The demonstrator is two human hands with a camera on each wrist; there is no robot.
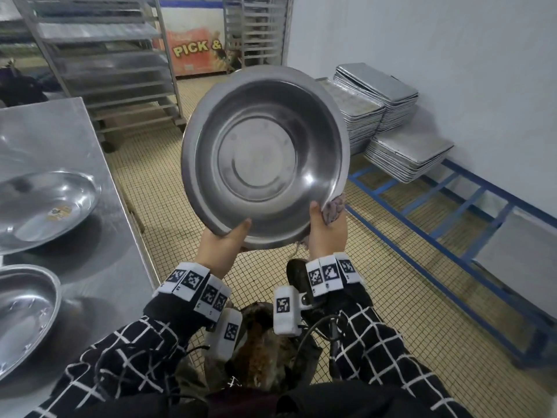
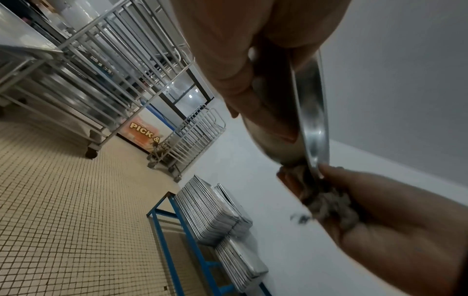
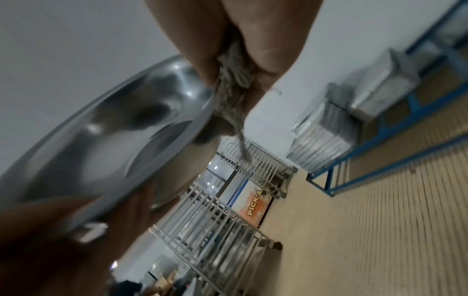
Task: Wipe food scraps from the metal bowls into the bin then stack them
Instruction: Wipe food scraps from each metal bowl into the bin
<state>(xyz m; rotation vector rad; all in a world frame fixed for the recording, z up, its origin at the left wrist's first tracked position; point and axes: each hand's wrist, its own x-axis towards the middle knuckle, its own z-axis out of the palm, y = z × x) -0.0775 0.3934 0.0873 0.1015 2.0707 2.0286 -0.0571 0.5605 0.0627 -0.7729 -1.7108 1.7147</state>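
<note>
I hold a large metal bowl [image 1: 265, 158] up in front of me, its shiny inside tilted toward me and showing no scraps. My left hand [image 1: 229, 236] grips its lower rim, thumb inside. My right hand [image 1: 325, 227] pinches the rim beside it, with a bunched grey cloth [image 1: 333, 206] pressed against the bowl's outside. The left wrist view shows the bowl [image 2: 312, 112] edge-on, with the cloth [image 2: 334, 208] in my right hand [image 2: 385, 216]. In the right wrist view the cloth [image 3: 230, 90] hangs against the bowl [image 3: 108, 144]. A bin [image 1: 259, 345] with brown scraps sits below my wrists.
Two more metal bowls [image 1: 45, 206] [image 1: 21, 315] lie on the steel table [image 1: 99, 152] at my left. Stacks of baking trays [image 1: 376, 95] rest on a blue frame [image 1: 446, 203] along the right wall. Wheeled tray racks [image 1: 105, 61] stand behind on the tiled floor.
</note>
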